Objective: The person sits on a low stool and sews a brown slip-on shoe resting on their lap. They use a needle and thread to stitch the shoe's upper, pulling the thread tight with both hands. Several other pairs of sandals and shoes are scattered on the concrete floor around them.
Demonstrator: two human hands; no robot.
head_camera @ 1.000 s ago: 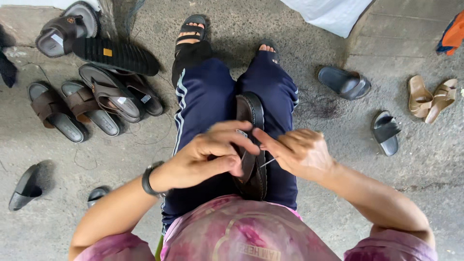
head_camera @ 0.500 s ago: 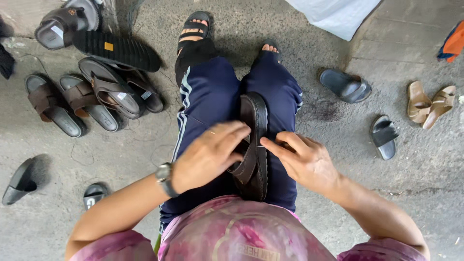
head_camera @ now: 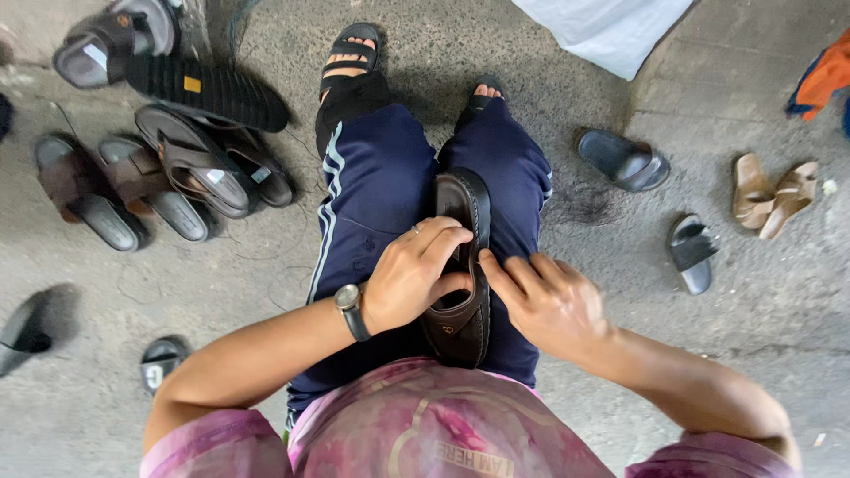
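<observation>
A dark brown leather sandal [head_camera: 464,199] lies lengthwise on my lap, between my thighs in dark blue track trousers [head_camera: 372,186]. My left hand [head_camera: 412,274], with a wristwatch, is curled over the sandal's strap and grips it from the left side. My right hand [head_camera: 544,296] rests against the sandal's right edge, fingertips pressed to the sole rim. Whether it pinches anything small is too hard to tell. My feet in black sandals [head_camera: 350,53] rest on the concrete ahead.
Several dark sandals [head_camera: 168,159] lie in a heap at the upper left. A grey slide [head_camera: 624,159], a black slide [head_camera: 691,252] and tan sandals [head_camera: 775,195] lie on the right. A white cloth [head_camera: 611,31] lies at the top. Loose slippers [head_camera: 22,332] sit left.
My left hand has settled its grip over the strap. My right hand has moved from above the sandal to its right edge, fingers now stretched flat against the rim.
</observation>
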